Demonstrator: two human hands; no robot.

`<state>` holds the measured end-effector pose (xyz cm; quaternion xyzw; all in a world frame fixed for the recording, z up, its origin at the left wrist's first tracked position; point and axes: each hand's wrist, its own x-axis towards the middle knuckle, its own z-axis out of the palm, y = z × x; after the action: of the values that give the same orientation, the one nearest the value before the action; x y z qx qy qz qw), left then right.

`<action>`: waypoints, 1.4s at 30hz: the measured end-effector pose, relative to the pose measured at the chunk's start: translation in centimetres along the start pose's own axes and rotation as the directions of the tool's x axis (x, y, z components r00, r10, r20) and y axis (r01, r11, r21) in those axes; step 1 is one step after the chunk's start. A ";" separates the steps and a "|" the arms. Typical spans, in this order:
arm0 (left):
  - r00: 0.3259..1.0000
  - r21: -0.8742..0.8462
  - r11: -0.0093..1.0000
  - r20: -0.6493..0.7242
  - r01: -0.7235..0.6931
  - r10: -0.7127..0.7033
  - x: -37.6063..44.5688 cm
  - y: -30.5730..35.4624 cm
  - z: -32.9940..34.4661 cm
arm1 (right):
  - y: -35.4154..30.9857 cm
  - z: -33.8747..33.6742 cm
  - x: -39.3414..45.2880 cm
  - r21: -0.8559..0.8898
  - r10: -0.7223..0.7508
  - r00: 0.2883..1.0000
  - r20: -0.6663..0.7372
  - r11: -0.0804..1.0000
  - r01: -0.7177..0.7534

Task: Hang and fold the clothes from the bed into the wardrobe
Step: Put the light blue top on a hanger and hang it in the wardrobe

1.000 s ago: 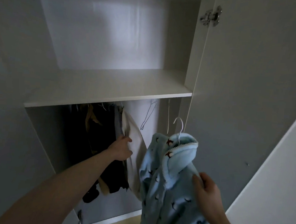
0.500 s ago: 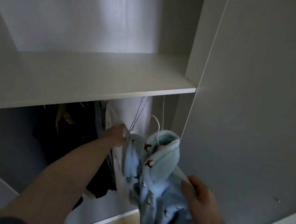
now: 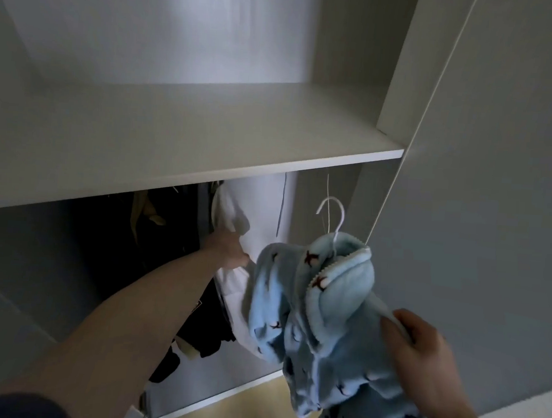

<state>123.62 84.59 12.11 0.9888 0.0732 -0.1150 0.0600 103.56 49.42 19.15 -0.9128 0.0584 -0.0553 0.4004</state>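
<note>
Now | right hand (image 3: 421,347) fingers clamped on blue fleece (image 3: 325,325) | left hand (image 3: 230,248) fingers gripping white garment (image 3: 232,219)

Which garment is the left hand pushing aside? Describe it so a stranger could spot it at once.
Look below the wide white wardrobe shelf, where clothes hang in the dim lower compartment. At the right end of that row hangs the white garment, with the left hand against it. It is the only pale piece there: the dark clothes hang to its left, and the light-blue fleece is held in front.
</note>
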 end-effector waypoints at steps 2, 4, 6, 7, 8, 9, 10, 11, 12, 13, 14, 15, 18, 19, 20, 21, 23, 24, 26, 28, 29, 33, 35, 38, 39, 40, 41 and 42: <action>0.999 0.030 0.999 -0.020 0.026 -0.026 -0.9 -1.2 0.0 | -1.3 -0.2 -0.4 -0.002 0.005 0.999 -0.041 1.000 -0.005; 0.999 0.054 0.998 -0.017 0.039 -0.038 -1.5 -2.1 0.0 | -2.9 0.2 -0.9 0.001 -0.011 0.999 -0.052 1.000 0.011; 0.999 0.035 0.998 -0.031 0.043 -0.042 -2.1 -2.8 0.1 | -4.3 1.6 -1.3 0.004 -0.023 0.999 -0.034 1.000 0.023; 0.998 0.021 0.999 -0.036 0.046 -0.045 -2.4 -3.0 0.3 | -5.0 2.5 -1.4 0.011 -0.029 0.999 -0.025 1.000 0.029; 0.998 0.009 0.999 -0.051 0.040 -0.040 -2.7 -3.2 0.3 | -5.4 3.7 -1.4 0.014 -0.037 0.999 -0.017 0.999 0.037; 0.997 0.001 0.999 -0.065 0.037 -0.037 -3.0 -3.3 0.4 | -5.7 4.8 -1.3 0.016 -0.048 0.999 -0.012 0.999 0.048; 0.997 -0.013 0.999 -0.072 0.035 -0.036 -3.3 -3.4 0.3 | -6.0 6.1 -1.2 0.017 -0.056 0.998 -0.003 0.998 0.056; 0.996 -0.034 0.999 -0.080 0.034 -0.036 -3.4 -3.5 0.2 | -6.4 7.4 -0.9 0.016 -0.065 0.998 0.011 0.998 0.065; 0.996 -0.053 0.998 -0.075 0.038 -0.042 -3.6 -3.7 0.1 | -6.8 8.7 -0.6 0.014 -0.073 0.997 0.030 0.997 0.072; 0.997 -0.064 0.997 -0.067 0.043 -0.047 -3.6 -3.9 -0.1 | -7.5 9.9 -0.4 0.016 -0.079 0.995 0.053 0.997 0.079; 0.997 -0.076 0.996 -0.055 0.047 -0.052 -3.8 -4.1 -0.3 | -8.2 11.1 0.0 0.029 -0.081 0.994 0.077 0.996 0.079; 0.997 -0.089 0.995 -0.050 0.047 -0.052 -3.9 -4.3 -0.4 | -8.9 12.1 0.4 0.049 -0.077 0.992 0.101 0.996 0.072; 0.998 -0.135 0.990 -0.025 0.049 -0.052 -4.1 -4.9 -0.9 | -10.6 14.6 2.1 0.126 -0.017 0.989 0.148 0.992 -0.002; 0.999 -0.140 0.989 -0.022 0.045 -0.049 -4.2 -4.9 -0.9 | -10.9 15.1 2.8 0.157 0.012 0.988 0.157 0.987 -0.037; 0.999 -0.144 0.989 -0.021 0.045 -0.048 -4.3 -5.0 -1.0 | -11.2 15.5 3.5 0.178 0.040 0.986 0.159 0.982 -0.068; 0.999 -0.148 0.988 -0.024 0.042 -0.046 -4.4 -5.0 -1.0 | -11.4 15.8 4.1 0.191 0.061 0.986 0.154 0.977 -0.091; 0.998 -0.163 0.986 -0.043 0.037 -0.045 -4.4 -5.0 -1.0 | -11.9 16.3 5.4 0.224 0.071 0.987 0.143 0.969 -0.102; 0.998 -0.169 0.985 -0.049 0.039 -0.048 -4.4 -4.9 -1.0 | -12.1 16.7 6.1 0.239 0.062 0.988 0.143 0.966 -0.095; 0.997 -0.177 0.983 -0.048 0.051 -0.060 -4.5 -4.7 -1.0 | -12.9 17.5 7.2 0.256 0.037 0.989 0.145 0.964 -0.073; 0.997 -0.186 0.981 -0.026 0.061 -0.067 -4.6 -4.4 -0.9 | -13.6 18.1 8.3 0.261 0.019 0.989 0.144 0.964 -0.056; 0.998 -0.192 0.979 -0.011 0.064 -0.067 -4.6 -4.4 -0.9 | -13.8 18.4 8.8 0.258 0.005 0.991 0.135 0.965 -0.040; 0.995 -0.272 0.958 -0.008 0.094 -0.100 -4.4 -4.5 -0.5 | -14.5 18.9 11.0 0.237 -0.053 0.994 0.092 0.971 0.030; 0.994 -0.305 0.948 -0.036 0.089 -0.105 -4.2 -4.3 -0.2 | -14.7 19.3 12.0 0.232 -0.056 0.994 0.089 0.972 0.034; 0.992 -0.342 0.935 -0.049 0.092 -0.115 -3.9 -3.8 0.1 | -14.9 19.7 13.4 0.241 -0.073 0.995 0.068 0.969 0.054; 0.992 -0.356 0.929 -0.039 0.100 -0.122 -3.8 -3.7 0.1 | -14.9 19.8 13.9 0.244 -0.085 0.995 0.058 0.967 0.068; 0.992 -0.367 0.925 -0.032 0.103 -0.123 -3.8 -3.6 0.1 | -14.8 19.9 14.5 0.248 -0.096 0.994 0.051 0.965 0.080; 0.992 -0.367 0.925 -0.028 0.102 -0.121 -3.7 -3.6 0.1 | -14.8 20.0 15.1 0.252 -0.109 0.993 0.050 0.963 0.093; 0.993 -0.364 0.926 -0.027 0.101 -0.119 -3.7 -3.7 0.0 | -14.6 20.2 15.7 0.252 -0.123 0.991 0.057 0.962 0.105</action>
<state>119.51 87.72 12.55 0.9576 0.1500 -0.0787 0.2330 122.93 71.51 17.20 -0.8588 -0.0160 -0.0523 0.5094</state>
